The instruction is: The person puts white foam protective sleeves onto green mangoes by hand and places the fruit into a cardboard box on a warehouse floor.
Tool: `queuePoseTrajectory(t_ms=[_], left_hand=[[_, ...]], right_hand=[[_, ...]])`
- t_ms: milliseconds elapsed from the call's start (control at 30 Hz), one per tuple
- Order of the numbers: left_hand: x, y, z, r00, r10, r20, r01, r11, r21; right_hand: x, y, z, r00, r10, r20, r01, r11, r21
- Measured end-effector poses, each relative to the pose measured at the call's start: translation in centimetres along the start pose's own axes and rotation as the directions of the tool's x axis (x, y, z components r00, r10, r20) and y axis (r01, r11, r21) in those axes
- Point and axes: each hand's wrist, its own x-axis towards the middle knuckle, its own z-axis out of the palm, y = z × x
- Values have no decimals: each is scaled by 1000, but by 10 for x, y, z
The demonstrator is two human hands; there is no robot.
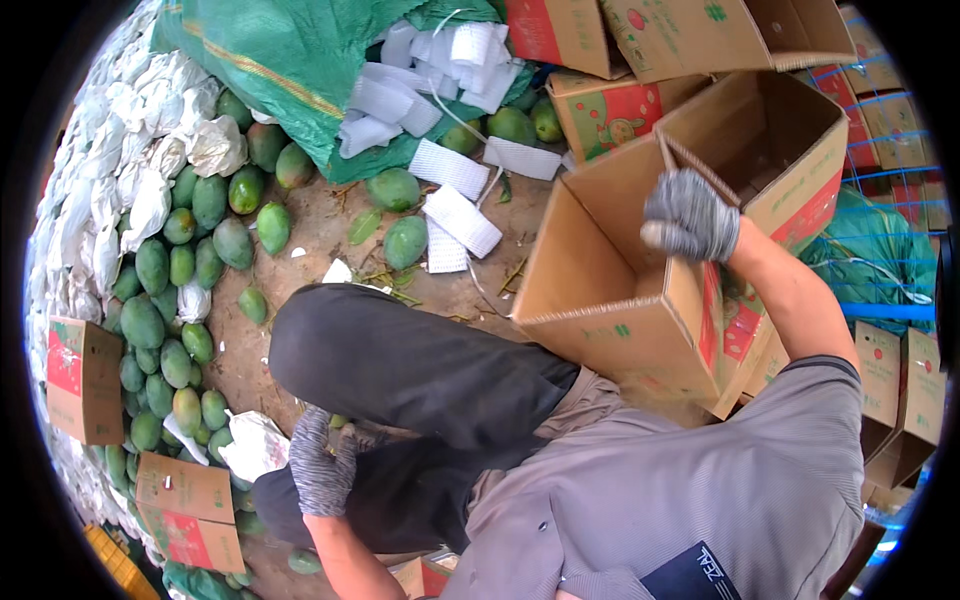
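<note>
My right hand point(690, 217), in a grey knitted glove, grips the upper rim of an open, empty cardboard carton point(607, 334), its thumb over the inner side. A second open carton point(795, 169) stands against it. My left hand point(324, 461), gloved alike, is beside my bent knee with thumb and fingers apart and nothing visible in it. A crumpled white bag point(255, 446) lies close to its fingertips. Green mangoes point(176, 364) are heaped on the floor beyond. White foam net sleeves point(461, 221) lie scattered near a few loose mangoes point(405, 242).
A green woven sack point(262, 52) spills foam sleeves at the top. White-bagged fruit point(97, 195) is piled along the left. Small cartons point(84, 381) rest on the mango heap. More cartons point(690, 37) are stacked at upper right, near blue netting point(889, 311). A yellow crate point(120, 562) is at lower left.
</note>
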Motion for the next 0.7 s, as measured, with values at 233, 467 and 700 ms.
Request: queuePoseTrajectory(t_ms=[233, 467, 700], left_hand=[[17, -7, 5, 998, 62, -17, -63, 997, -53], [1, -7, -2, 999, 5, -39, -3, 999, 43], [-9, -46, 0, 996, 92, 14, -93, 993, 67]], right_hand=[[26, 106, -47, 677, 24, -736, -515, 729, -451], [54, 76, -148, 230, 111, -967, -548, 836, -34], [-55, 40, -225, -204, 450, -869, -196, 851, 487]])
